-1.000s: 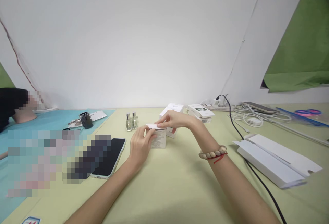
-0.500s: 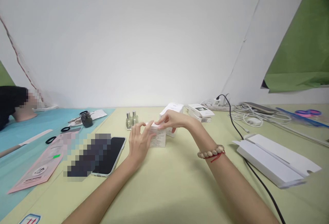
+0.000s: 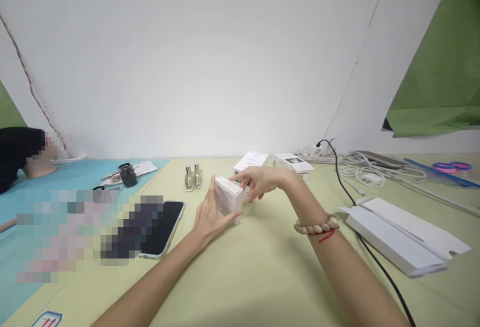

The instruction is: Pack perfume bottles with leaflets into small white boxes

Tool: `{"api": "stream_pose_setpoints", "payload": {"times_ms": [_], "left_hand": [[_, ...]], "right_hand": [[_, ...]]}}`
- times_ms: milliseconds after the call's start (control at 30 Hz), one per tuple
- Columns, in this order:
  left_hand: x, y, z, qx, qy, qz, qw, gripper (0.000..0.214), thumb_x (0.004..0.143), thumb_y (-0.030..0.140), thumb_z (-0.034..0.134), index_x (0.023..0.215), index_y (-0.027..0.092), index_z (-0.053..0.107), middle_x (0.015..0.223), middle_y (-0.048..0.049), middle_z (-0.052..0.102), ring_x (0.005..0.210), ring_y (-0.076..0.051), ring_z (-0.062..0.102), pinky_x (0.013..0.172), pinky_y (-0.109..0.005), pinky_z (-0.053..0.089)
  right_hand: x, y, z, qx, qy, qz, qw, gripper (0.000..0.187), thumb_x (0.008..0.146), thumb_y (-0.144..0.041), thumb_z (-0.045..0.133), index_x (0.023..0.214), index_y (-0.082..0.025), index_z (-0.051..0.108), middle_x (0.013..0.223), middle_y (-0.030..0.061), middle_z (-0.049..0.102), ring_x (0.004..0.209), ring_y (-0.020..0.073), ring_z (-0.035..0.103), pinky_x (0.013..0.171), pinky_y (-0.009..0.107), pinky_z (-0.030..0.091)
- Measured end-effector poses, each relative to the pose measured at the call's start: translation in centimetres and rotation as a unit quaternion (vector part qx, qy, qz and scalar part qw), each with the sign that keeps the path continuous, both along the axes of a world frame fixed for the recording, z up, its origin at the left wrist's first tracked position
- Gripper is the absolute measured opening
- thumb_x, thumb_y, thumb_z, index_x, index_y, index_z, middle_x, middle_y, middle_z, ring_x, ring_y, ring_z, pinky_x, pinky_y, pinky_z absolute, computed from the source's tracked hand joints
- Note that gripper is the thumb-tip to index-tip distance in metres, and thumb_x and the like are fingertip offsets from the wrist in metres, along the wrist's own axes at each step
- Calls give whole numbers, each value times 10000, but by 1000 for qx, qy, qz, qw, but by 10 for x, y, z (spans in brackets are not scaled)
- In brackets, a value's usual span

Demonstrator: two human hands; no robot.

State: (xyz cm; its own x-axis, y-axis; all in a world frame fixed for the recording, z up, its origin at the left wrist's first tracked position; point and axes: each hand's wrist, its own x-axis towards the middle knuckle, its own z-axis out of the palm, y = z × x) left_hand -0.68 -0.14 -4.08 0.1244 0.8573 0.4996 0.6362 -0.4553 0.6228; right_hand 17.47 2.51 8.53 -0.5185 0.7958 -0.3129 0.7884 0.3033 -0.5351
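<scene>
The left hand [image 3: 208, 218] holds a white box [image 3: 228, 200], right hand [image 3: 263, 183] apparently touching.

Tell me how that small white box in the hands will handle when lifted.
Probably light: the left hand holds the small white box tilted in a loose fingertip grip. Likely stiff, since its edges look straight. With flat faces, it should not roll.

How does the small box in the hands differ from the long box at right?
The small white box is squat; the long white box is flat and slim. The small one is tilted in the left hand; the long one lies on the table. Both are white.
</scene>
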Motion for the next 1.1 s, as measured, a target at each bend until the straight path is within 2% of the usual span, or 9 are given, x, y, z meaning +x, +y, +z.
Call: {"api": "stream_pose_setpoints", "payload": {"times_ms": [100, 200, 467, 567, 667, 733, 800, 933, 1100], "left_hand": [[5, -4, -2, -28, -23, 8, 999, 1121, 595, 548, 667, 1388, 256, -70, 1292, -120, 451, 1108, -274, 508, 828, -372, 434], [6, -4, -2, -20, -30, 1, 999, 986, 620, 493, 665, 1377, 301, 63, 1328, -93, 417, 1085, -255, 523, 818, -363, 440], [3, 6, 0, -11, -103, -81, 991, 761, 594, 343, 707, 1232, 321, 292, 1142, -27, 538, 938, -186, 562, 731, -303, 467], [0, 8, 2, -23, -128, -113, 985, 742, 599, 312, 701, 1218, 305, 291, 1143, -41, 530, 943, -186, 559, 712, -289, 466], [-4, 10, 4, -36, -126, -141, 981, 779, 592, 287, 700, 1237, 294, 265, 1201, -58, 488, 1006, -195, 532, 756, -304, 458], [-6, 10, 4, -45, -125, -157, 979, 804, 592, 295, 704, 1256, 289, 252, 1229, -67, 468, 1040, -200, 515, 824, -334, 442], [-5, 10, 5, -58, -136, -181, 972, 827, 597, 311, 708, 1277, 276, 239, 1246, -77, 460, 1064, -205, 506, 870, -351, 429], [-1, 12, 1, -68, -151, -226, 960, 650, 656, 272, 658, 1227, 208, 352, 1131, -71, 551, 989, -191, 546, 828, -317, 458], [-4, 21, -11, -81, -125, -161, 976, 387, 724, 298, 588, 1077, 180, 480, 951, -42, 623, 828, -171, 590, 727, -293, 476]], "right_hand": [[-2, 2, -2, 60, -22, 2, 998, 877, 637, -170, 664, 1394, -262, 230, 1254, 93, 496, 895, 176, 604, 655, 240, 501], [-7, 3, -3, 128, -19, 57, 990, 754, 669, -156, 627, 1347, -314, 337, 1272, 45, 496, 991, 181, 562, 714, 225, 463], [-15, 0, 1, 115, -67, 73, 988, 582, 648, -249, 657, 1215, -280, 527, 1071, 41, 615, 902, 204, 583, 725, 254, 433], [-16, -2, 1, 152, -65, 69, 984, 639, 620, -270, 687, 1231, -291, 502, 1303, 53, 442, 1072, 241, 508, 825, 275, 420], [-14, 0, -3, 181, -55, 45, 981, 887, 574, -231, 713, 1353, -323, 301, 1462, 35, 144, 1243, 254, 346, 910, 283, 386], [-15, 4, -9, 181, -37, 62, 981, 990, 564, -231, 718, 1391, -332, 184, 1475, 24, 93, 1308, 242, 232, 978, 295, 327], [-18, 6, -15, 174, -11, 94, 980, 985, 583, -252, 707, 1398, -332, 160, 1468, 20, 140, 1320, 233, 201, 1016, 309, 277], [-33, 3, -21, 147, 9, 121, 982, 874, 651, -216, 644, 1399, -301, 201, 1342, 49, 391, 1177, 218, 417, 906, 287, 380], [-44, -6, -19, 187, -57, 95, 976, 627, 706, -187, 581, 1307, -251, 414, 1225, 65, 520, 1079, 217, 501, 824, 272, 405]]}}
